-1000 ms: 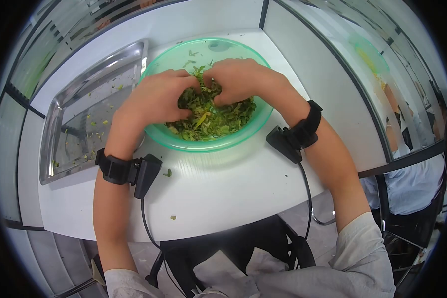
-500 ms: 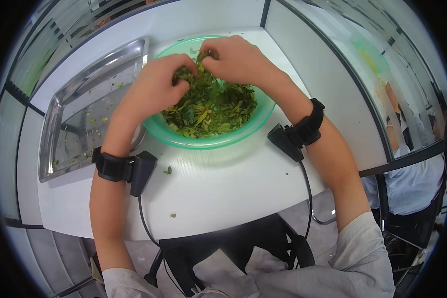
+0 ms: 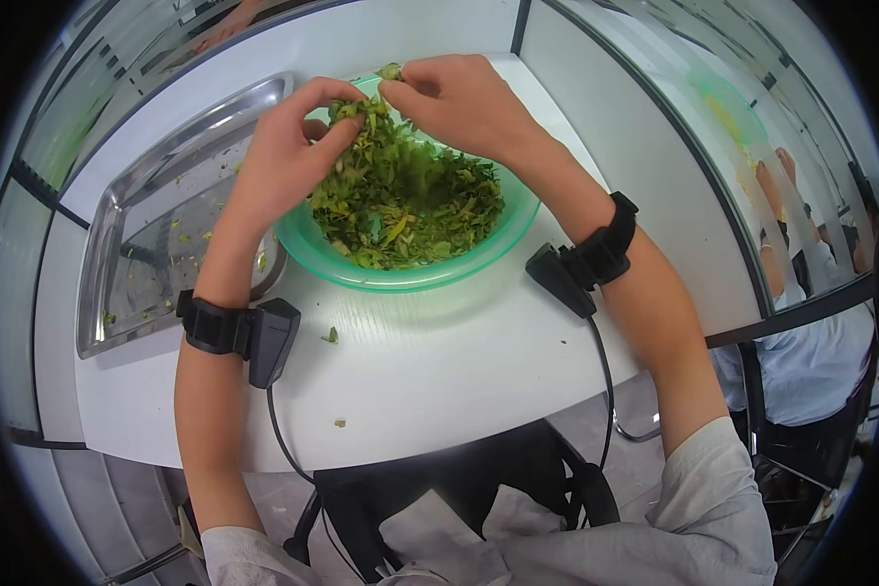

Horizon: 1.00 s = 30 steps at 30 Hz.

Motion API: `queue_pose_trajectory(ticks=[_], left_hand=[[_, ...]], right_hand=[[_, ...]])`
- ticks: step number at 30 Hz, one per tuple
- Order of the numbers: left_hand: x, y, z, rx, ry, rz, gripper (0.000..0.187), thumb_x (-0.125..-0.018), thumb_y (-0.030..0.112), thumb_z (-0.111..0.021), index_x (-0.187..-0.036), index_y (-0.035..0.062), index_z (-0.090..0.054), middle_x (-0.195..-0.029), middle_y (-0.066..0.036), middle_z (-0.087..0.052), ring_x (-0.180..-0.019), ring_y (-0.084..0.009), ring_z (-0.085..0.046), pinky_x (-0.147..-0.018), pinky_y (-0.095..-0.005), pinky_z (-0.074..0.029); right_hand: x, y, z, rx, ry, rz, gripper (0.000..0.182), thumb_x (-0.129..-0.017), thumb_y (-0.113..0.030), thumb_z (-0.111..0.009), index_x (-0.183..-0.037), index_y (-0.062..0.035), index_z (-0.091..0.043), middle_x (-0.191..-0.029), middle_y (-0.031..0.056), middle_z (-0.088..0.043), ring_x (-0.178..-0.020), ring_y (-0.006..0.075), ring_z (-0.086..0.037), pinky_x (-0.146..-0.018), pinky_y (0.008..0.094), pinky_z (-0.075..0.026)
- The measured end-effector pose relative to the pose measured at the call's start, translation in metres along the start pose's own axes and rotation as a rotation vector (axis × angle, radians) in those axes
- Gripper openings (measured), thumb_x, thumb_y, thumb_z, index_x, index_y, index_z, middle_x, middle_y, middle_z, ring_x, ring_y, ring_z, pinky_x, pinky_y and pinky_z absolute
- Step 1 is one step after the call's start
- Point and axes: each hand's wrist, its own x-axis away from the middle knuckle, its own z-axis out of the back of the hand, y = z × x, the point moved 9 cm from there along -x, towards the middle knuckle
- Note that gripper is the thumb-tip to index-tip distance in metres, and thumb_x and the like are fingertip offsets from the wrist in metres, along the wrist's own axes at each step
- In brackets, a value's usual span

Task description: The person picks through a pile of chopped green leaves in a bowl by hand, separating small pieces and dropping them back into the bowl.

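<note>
"Left hand (image 3: 288, 146) first: what surrounds it on the white table (image 3: 449, 371)?"

"Leftmost we see a steel tray (image 3: 148, 278) flecked with green scraps, then a translucent green bowl (image 3: 400, 283) holding chopped greens (image 3: 415, 205), both hands hiding parts of its rim; rightmost, a white partition (image 3: 635, 146)."

"And the grips?"

"Left thumb and fingers, part-curled, clasp a tuft of the greens; the right hand (image 3: 459, 103) pinches a small leafy bit (image 3: 391, 71) at the far rim."

"Lettering?"

"Too small for us to make out on the left wrist unit (image 3: 275, 342)."

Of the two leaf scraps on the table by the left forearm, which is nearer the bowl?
The larger, greener scrap; the smaller, paler scrap lies nearer the table's front edge.
</note>
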Motion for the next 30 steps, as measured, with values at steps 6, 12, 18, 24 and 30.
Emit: queue_pose_trajectory(ticks=[6, 12, 18, 24, 30], left_hand=[[-0.001, -0.001, 0.000, 0.065, 0.004, -0.015, 0.020, -0.102, 0.016, -0.056, -0.114, 0.0012, -0.063, -0.088, 0.000, -0.067, -0.080, -0.0006, -0.055, -0.067, -0.0211, -0.046], [0.004, 0.021, -0.020, -0.463, -0.133, -0.229, 0.028, -0.087, 0.034, -0.072, -0.095, 0.0075, -0.074, -0.083, -0.009, -0.072, -0.083, -0.0226, -0.070, -0.074, -0.0355, -0.054], [0.022, 0.027, -0.048, -0.626, -0.459, -0.224, 0.084, -0.055, 0.037, -0.092, -0.128, 0.0128, -0.059, -0.120, -0.010, -0.065, -0.108, -0.0326, -0.064, -0.091, -0.0405, -0.052], [0.026, 0.021, -0.052, -0.691, -0.516, -0.087, 0.076, -0.058, 0.024, -0.088, -0.126, 0.0096, -0.057, -0.117, -0.016, -0.065, -0.106, -0.0361, -0.063, -0.090, -0.0427, -0.052], [0.020, 0.009, -0.052, -0.750, -0.541, -0.018, 0.043, -0.061, 0.009, -0.077, -0.102, 0.0038, -0.065, -0.096, -0.017, -0.068, -0.097, -0.0358, -0.064, -0.084, -0.0433, -0.052]], right_hand=[[0.001, -0.004, -0.007, -0.004, -0.085, 0.056, 0.037, -0.090, -0.039, -0.067, -0.086, -0.0022, -0.070, -0.075, 0.0102, -0.067, -0.075, 0.0229, -0.063, -0.072, 0.0357, -0.051], [0.036, -0.002, -0.059, 0.161, -0.568, 0.270, 0.067, -0.069, -0.038, -0.083, -0.126, -0.0109, -0.062, -0.125, 0.0164, -0.060, -0.106, 0.0289, -0.062, -0.089, 0.0410, -0.052], [0.037, 0.006, -0.060, 0.247, -0.812, 0.052, 0.061, -0.069, -0.028, -0.080, -0.123, -0.0057, -0.065, -0.108, 0.0165, -0.069, -0.096, 0.0314, -0.067, -0.083, 0.0393, -0.054], [0.029, 0.008, -0.056, 0.227, -0.647, 0.070, 0.041, -0.075, -0.022, -0.068, -0.114, -0.0073, -0.070, -0.091, 0.0153, -0.072, -0.087, 0.0329, -0.068, -0.078, 0.0410, -0.054], [0.003, -0.008, -0.013, 0.039, -0.097, 0.180, 0.032, -0.078, -0.018, -0.062, -0.108, -0.0057, -0.067, -0.092, 0.0148, -0.070, -0.082, 0.0282, -0.067, -0.076, 0.0379, -0.053]])
